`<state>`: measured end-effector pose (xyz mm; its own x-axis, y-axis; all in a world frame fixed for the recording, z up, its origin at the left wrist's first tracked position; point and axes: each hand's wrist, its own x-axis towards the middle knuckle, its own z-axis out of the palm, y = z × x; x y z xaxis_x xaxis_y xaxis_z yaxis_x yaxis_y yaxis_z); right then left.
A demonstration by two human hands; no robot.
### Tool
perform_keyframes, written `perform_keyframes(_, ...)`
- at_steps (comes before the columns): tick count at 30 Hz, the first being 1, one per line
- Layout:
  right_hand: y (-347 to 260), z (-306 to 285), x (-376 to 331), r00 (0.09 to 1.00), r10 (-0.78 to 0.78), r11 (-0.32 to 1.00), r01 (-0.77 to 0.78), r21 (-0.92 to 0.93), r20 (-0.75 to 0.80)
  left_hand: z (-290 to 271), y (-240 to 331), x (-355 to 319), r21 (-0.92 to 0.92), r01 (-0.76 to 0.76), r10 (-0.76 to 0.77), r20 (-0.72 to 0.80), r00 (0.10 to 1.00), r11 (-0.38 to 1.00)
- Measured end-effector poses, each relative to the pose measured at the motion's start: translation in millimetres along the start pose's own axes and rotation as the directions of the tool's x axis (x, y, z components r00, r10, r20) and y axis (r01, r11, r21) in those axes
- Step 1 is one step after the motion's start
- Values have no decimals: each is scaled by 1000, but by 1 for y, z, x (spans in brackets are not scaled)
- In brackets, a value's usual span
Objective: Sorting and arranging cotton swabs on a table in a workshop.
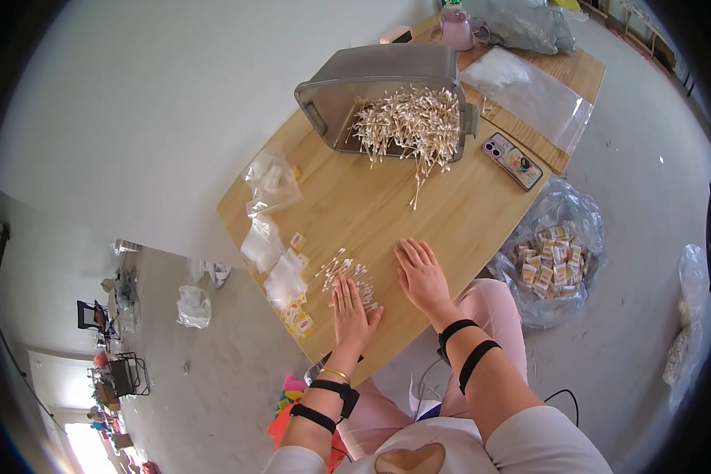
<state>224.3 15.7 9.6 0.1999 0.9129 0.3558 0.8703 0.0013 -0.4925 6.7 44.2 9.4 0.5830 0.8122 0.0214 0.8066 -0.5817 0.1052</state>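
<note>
A small loose pile of cotton swabs (341,267) lies on the wooden table near its front left edge. My left hand (353,314) rests flat on that pile, fingers stretched out, covering part of it. To the right, my right hand (423,278) lies on the bare wood with fingers extended and nothing in them. Farther back a grey plastic bin (379,67) is tipped on its side, its opening toward me. A large heap of cotton swabs (411,122) fills it and spills a little onto the table.
Clear plastic bags (265,241) and small yellow-and-white cards (299,320) line the table's left edge. A phone (513,161) lies at the right edge, beside a large flat bag (529,95). On the floor at right stands an open bag of small packs (553,265).
</note>
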Motion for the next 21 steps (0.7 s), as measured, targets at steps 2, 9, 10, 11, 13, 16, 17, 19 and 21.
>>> perform_keyframes(2,0,1,0,1000,1,1000,-1,1,0,3,5,-10,13,-1,1,2,1000,1000)
perform_keyframes(9,3,4,0,1000,9,1000,-9,3,7,0,26,-32,-32,12,-11,22,1000,999)
perform_keyframes(10,4,3,-1,1000,9,1000,-9,-2,13,0,29,-34,-44,21,-19,30,999,999)
perform_keyframes(11,3,2,-1,1000,8,1000,-8,-5,15,0,29,-34,-48,21,-20,30,999,999)
perform_keyframes(13,1,3,0,1000,15,999,-16,30,17,-1,26,-33,-45,48,-46,45,998,998)
perform_keyframes(16,-1,3,0,1000,14,1000,-15,21,13,-1,17,-16,39,59,-59,24,998,998)
perform_keyframes(17,-1,3,0,1000,15,1000,-15,19,13,-2,16,-10,38,58,-59,24,998,998)
perform_keyframes(19,0,2,0,1000,5,1000,-4,-14,5,-4,13,1,32,82,-83,8,997,996)
perform_keyframes(21,-2,2,0,1000,0,1000,0,-8,7,-7,8,7,31,85,-86,14,996,996)
